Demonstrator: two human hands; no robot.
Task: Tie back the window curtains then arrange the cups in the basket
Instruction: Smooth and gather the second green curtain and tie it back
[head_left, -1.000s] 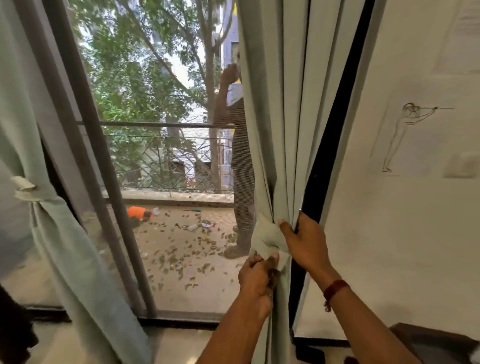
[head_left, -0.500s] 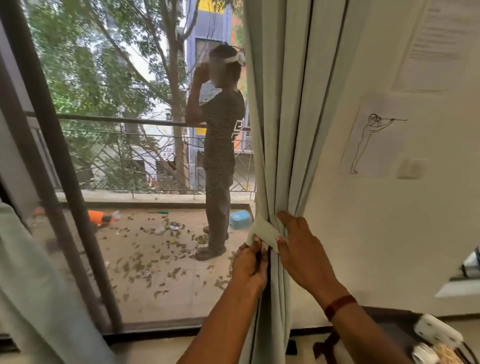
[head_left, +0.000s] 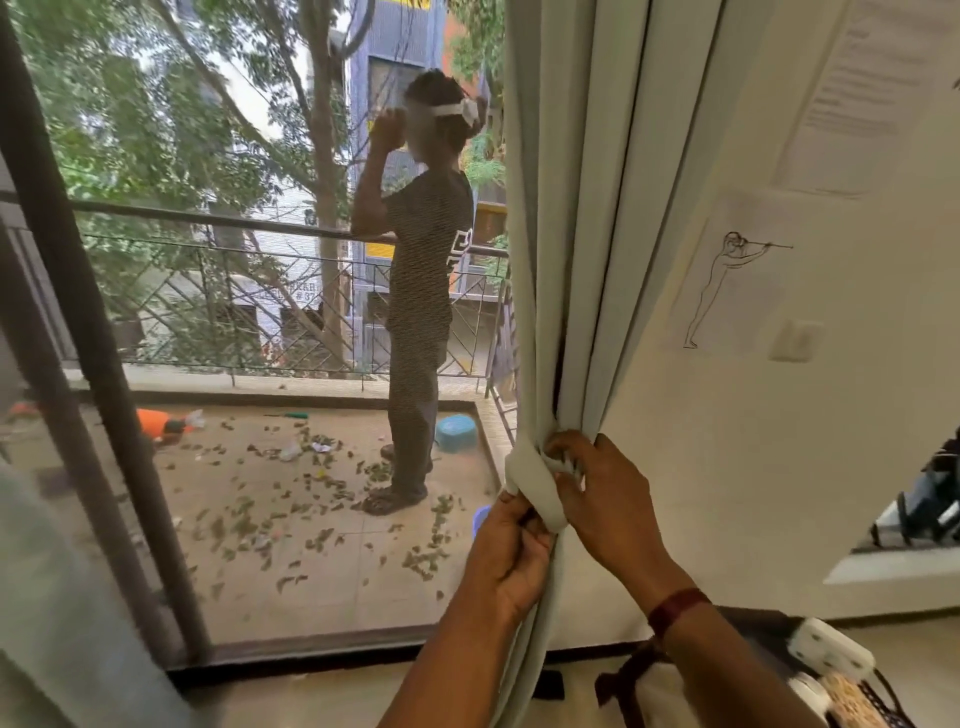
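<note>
Left hand (head_left: 511, 564) and left forearm (head_left: 452, 675): bare, uncovered to frame edge. Right hand (head_left: 608, 512) and right forearm (head_left: 722, 670): bare likewise; narrow maroon wristband (head_left: 678, 608), plain, close-fitting, worn where hand meets arm.

Curtain (head_left: 566, 208) hangs between window (head_left: 260, 312) on left and wall (head_left: 779, 467) on right.

The curtain (head_left: 582, 208) ran out of frame at top and bottom. The tie (head_left: 535, 483) wrapped round it, its far side hidden behind the folds. Fingertips of the left hand (head_left: 511, 558) and right hand (head_left: 608, 499) were buried in the tie. The second curtain (head_left: 62, 623) was a blur, cut by the left edge. Print on the paper (head_left: 872, 78) was too blurred to read
</note>
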